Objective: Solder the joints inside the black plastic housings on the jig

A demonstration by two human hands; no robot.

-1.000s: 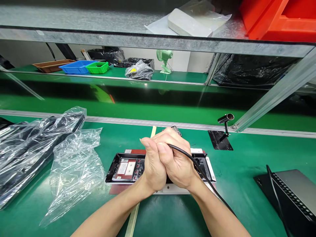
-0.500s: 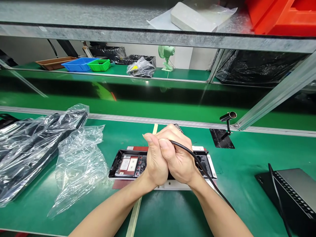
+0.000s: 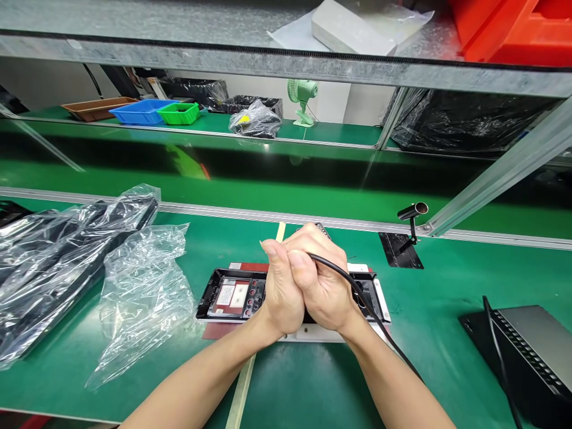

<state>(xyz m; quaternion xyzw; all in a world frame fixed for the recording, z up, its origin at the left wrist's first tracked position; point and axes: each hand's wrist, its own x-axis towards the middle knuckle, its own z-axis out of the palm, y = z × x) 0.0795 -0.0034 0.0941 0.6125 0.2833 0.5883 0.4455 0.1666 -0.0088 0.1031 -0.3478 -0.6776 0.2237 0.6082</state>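
Note:
My left hand (image 3: 285, 292) and my right hand (image 3: 324, 286) are closed tightly together, thumbs side by side, above the middle of a black casing. A black cable (image 3: 353, 283) comes out at the top of my right fist and runs down past the right forearm. Whatever sits at the cable's end is hidden inside both fists. Beneath them the long black casing (image 3: 210, 298) lies on a white and red base plate (image 3: 313, 333). Its left part shows a white label and several round holes; my hands cover its middle.
Clear plastic bags (image 3: 143, 292) and bagged dark parts (image 3: 75, 262) lie to the left. At the right are a dark metal box (image 3: 536, 339) and a small tube on a stand (image 3: 413, 211). A metal shelf (image 3: 201, 56) crosses above. Pale tape (image 3: 243, 387) runs along the green bench.
The view has shifted very slightly. Both hands, the cable and the casing keep their places relative to one another.

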